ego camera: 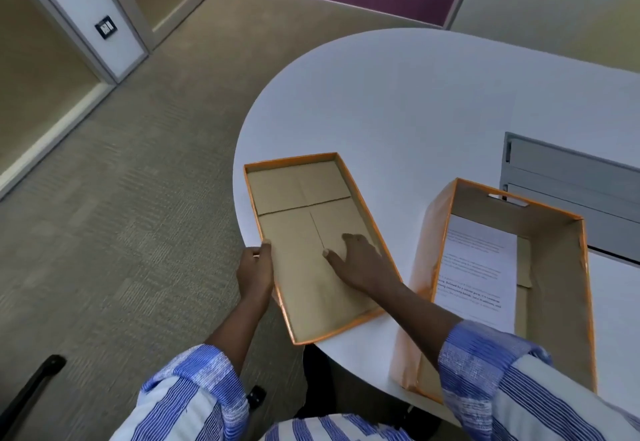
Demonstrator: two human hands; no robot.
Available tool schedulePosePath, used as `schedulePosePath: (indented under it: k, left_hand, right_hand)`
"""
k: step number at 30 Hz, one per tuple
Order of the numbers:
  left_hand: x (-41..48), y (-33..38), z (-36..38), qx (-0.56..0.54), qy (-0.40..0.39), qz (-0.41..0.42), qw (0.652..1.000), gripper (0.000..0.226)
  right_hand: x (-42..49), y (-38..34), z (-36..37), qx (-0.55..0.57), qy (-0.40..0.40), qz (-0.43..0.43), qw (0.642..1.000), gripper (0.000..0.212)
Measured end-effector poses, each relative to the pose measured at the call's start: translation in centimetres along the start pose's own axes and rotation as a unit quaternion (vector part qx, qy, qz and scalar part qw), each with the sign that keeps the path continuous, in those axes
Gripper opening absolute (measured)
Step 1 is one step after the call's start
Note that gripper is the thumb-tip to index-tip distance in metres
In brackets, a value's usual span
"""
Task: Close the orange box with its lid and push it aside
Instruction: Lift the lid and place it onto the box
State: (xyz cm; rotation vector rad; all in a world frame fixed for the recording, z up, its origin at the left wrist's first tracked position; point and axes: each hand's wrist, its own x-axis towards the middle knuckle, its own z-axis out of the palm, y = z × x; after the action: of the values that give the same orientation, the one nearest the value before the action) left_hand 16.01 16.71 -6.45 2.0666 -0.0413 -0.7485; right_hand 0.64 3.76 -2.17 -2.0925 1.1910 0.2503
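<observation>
Head view: the lid [311, 243] lies inside-up at the rounded edge of the white counter [415, 101], overhanging it slightly; the left hand [254, 267] has its grip clamped on the lid's left rim; the right hand [360, 260] rests flat inside the lid, grip released; the orange box [512, 278] stands uncovered just to the right, a printed sheet [474, 267] inside.
</observation>
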Motion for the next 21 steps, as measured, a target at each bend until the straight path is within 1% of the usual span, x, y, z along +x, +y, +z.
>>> schedulePosePath:
  k: [2, 4, 7, 9, 12, 14, 19, 20, 21]
  left_hand:
    - [-0.2, 1.3, 0.2, -0.094, -0.003, -0.008, 0.995, 0.050]
    - [-0.6, 2.8, 0.5, -0.179, -0.018, -0.022, 0.983, 0.057]
    - [-1.8, 5.4, 1.2, -0.262, -0.043, -0.025, 0.964, 0.063]
    - [-2.2, 6.9, 1.8, -0.288, -0.070, -0.012, 0.955, 0.066]
    - [-2.7, 8.4, 2.4, -0.290, -0.121, 0.006, 0.949, 0.066]
    - [-2.7, 8.8, 3.0, -0.271, -0.147, 0.014, 0.951, 0.063]
    - [-2.1, 7.7, 5.0, -0.166, -0.161, 0.005, 0.973, 0.040]
    - [-2.0, 7.1, 5.4, -0.144, -0.160, -0.005, 0.977, 0.039]
    - [-2.0, 6.6, 5.6, -0.128, -0.161, -0.020, 0.979, 0.043]
  right_hand:
    - [0.1, -3.2, -0.8, 0.060, 0.007, -0.032, 0.998, 0.069]
    - [0.0, -6.3, -1.6, 0.074, 0.019, -0.061, 0.995, 0.061]
    - [-0.4, -9.0, -3.0, 0.030, 0.046, -0.068, 0.996, 0.044]
    - [-0.7, -9.5, -3.8, -0.010, 0.073, -0.069, 0.995, 0.031]
    - [-0.8, -9.2, -5.2, -0.013, 0.115, -0.066, 0.991, 0.020]
    - [-1.0, -8.8, -6.6, 0.009, 0.131, -0.058, 0.990, 0.020]
    - [-2.5, -7.0, -11.3, 0.116, 0.160, -0.065, 0.978, 0.026]
    - [-3.1, -6.5, -12.2, 0.151, 0.156, -0.064, 0.974, 0.026]
    - [-3.7, -6.0, -13.1, 0.196, 0.148, -0.056, 0.968, 0.026]
